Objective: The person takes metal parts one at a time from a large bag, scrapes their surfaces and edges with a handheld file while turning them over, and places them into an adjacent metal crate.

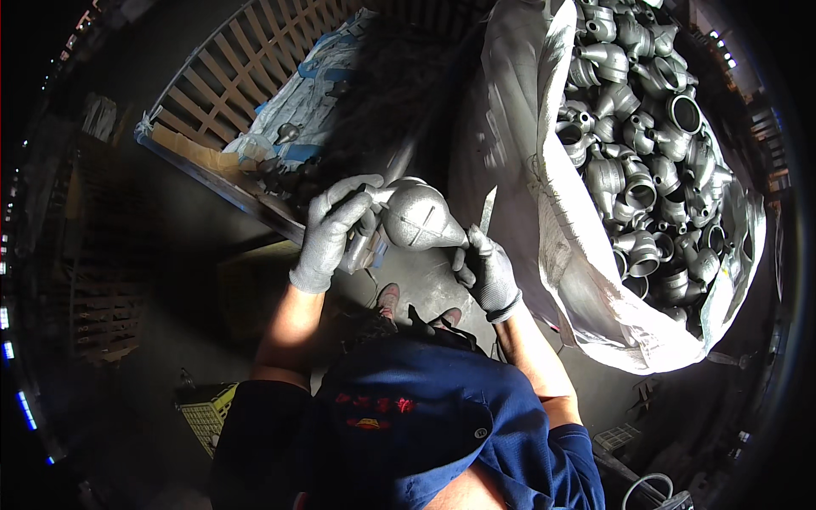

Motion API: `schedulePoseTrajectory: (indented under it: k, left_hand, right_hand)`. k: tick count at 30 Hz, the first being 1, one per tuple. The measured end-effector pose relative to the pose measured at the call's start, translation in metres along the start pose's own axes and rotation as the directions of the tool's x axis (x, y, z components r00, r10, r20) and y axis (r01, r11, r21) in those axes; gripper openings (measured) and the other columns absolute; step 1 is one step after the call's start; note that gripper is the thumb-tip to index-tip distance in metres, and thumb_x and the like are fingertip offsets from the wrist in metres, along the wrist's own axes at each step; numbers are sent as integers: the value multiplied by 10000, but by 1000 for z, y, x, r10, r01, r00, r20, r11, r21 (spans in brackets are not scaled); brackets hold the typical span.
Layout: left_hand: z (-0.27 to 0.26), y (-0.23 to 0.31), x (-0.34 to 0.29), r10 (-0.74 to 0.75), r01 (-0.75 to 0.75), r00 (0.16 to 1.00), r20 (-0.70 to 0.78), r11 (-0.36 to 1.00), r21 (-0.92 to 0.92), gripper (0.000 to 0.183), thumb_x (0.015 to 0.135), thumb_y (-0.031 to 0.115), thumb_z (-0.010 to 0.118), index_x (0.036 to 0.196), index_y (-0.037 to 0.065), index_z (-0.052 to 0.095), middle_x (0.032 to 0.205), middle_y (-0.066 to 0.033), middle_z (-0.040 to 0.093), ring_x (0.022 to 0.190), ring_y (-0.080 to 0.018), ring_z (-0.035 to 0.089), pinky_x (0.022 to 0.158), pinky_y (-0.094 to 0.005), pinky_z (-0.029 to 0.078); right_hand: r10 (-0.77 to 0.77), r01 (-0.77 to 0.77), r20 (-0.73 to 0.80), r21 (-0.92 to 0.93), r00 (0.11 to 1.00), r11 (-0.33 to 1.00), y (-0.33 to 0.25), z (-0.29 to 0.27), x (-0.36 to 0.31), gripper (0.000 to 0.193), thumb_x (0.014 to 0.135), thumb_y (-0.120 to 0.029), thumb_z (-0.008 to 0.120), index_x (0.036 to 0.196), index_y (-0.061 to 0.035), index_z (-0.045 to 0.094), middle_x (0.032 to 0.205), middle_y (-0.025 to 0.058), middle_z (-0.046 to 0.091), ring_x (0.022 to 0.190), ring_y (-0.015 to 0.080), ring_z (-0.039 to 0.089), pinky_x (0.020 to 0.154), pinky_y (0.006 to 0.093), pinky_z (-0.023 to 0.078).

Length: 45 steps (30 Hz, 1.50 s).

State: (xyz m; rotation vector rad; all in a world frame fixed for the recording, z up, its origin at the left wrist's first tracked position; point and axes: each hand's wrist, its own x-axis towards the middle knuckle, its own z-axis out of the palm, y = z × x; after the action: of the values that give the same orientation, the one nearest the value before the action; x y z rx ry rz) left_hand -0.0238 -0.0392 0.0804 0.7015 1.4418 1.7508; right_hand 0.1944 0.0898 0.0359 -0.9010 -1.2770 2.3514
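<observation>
Casting (418,218) held in left hand (331,229) grip; right hand (486,270) grips a half-hidden file (487,209).

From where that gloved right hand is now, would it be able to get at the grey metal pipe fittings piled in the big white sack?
Probably yes. The right hand holds a flat file against the rounded grey metal casting, and the open white sack of grey fittings lies just to its right, nothing between; the file would occupy it, though.
</observation>
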Motion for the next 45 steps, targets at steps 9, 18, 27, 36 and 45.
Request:
schedulePoseTrajectory:
  k: [9,18,27,36,45]
  left_hand:
    - [-3,-17,8,-19,30,992,-128,996,82,217,913,194,567,954,6,667,723,19,592,575,-55,453,526,-207,363]
    - [-3,-22,13,-77,88,987,-138,993,79,176,896,194,614,785,62,646,681,34,588,620,-48,490,588,-209,374]
    - [-20,-77,7,228,-218,972,47,961,-168,246,923,154,543,1134,32,581,1105,-79,586,1066,-172,549,992,-332,422]
    - [2,-98,16,-307,308,938,162,521,-796,434,947,326,463,1264,31,496,1310,-133,526,1201,-244,514,1044,-391,411]
    - [20,-47,18,-682,283,730,-37,351,-893,544,954,431,297,1252,22,497,1261,-185,529,1168,-349,528,972,-526,449]
  right_hand:
    - [22,-34,-105,-118,994,992,-7,12,-6,385,960,-396,495,895,-42,631,689,39,614,487,58,431,461,198,333]
    - [8,-9,-20,-57,1000,998,-4,13,-9,369,876,-191,644,1173,23,596,779,22,642,516,26,418,465,177,309]
    - [182,-203,108,235,977,951,2,10,-10,222,926,-263,546,940,-44,573,726,108,610,409,71,374,394,199,294]
    - [377,-467,277,468,884,750,28,10,-6,460,962,-361,473,1200,29,522,712,100,594,377,80,339,360,203,263]
    - [217,-249,238,110,947,962,7,17,-15,554,971,-423,420,1303,20,457,810,100,613,508,68,411,463,187,321]
